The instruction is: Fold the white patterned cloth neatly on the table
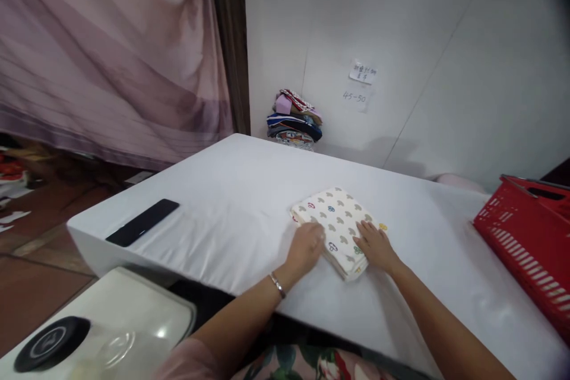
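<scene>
Left hand [305,246] first: we find it curled against the cloth's left edge, touching it, and we cannot tell whether any layer is pinched. Right hand [376,244] lies over the opposite edge with its fingers extended on the upper face, not closed. We record the item between them as a folded cloth [337,225], cream-white, printed with grey-beige motifs and a few coloured ones; it rests flat on the white-covered table [249,178], with layers visible at its near corner. We note a silver bracelet [277,286] on the left wrist. Near the table's left corner we see a black phone-like slab [145,222], well apart from the cloth. At the right we log a red slotted basket [532,222]. Beyond the far edge we observe a stack of folded fabrics [294,122], its base partly hidden, against a pale wall [401,24] bearing a handwritten paper slip [355,99] that reads "45-50". We list a pink curtain [133,41] at left.
</scene>
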### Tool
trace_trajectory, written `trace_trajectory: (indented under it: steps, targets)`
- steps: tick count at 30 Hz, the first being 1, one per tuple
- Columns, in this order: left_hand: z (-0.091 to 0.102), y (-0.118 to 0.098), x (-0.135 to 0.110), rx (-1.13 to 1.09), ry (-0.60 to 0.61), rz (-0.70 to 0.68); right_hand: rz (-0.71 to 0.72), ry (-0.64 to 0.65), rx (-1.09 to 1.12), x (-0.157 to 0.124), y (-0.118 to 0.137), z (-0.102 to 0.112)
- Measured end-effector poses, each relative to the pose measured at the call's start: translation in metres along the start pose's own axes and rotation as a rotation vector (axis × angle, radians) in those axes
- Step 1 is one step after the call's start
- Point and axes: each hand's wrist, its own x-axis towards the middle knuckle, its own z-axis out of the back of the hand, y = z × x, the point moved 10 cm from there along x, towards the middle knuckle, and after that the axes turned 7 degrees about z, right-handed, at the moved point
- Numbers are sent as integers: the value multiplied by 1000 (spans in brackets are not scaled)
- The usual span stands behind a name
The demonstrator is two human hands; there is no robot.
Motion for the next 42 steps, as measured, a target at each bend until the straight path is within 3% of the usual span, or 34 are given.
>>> trace_trajectory:
  steps: [3,6,9,13,21,24,31,37,42]
  targets:
    - [34,70,15,78,-143,362,31,-54,53,-3,38,22]
    - [37,100,30,140,-84,483,209,-63,103,-10,95,28]
    - [28,101,43,159,-14,490,254,9,27,-18,119,12]
    - [17,98,54,192,62,486,144,98,-53,-24,101,-8]
    - [16,107,59,122,59,471,224,171,32,-33,88,5]
    - [16,106,61,143,63,439,230,164,28,-33,81,5]
    - [15,108,68,198,111,379,250,109,-239,-39,82,-25]
    - [13,118,67,80,195,417,265,142,-159,-38,87,-11]
    - [21,107,65,125,125,319,336,4,-81,-44,100,-3]
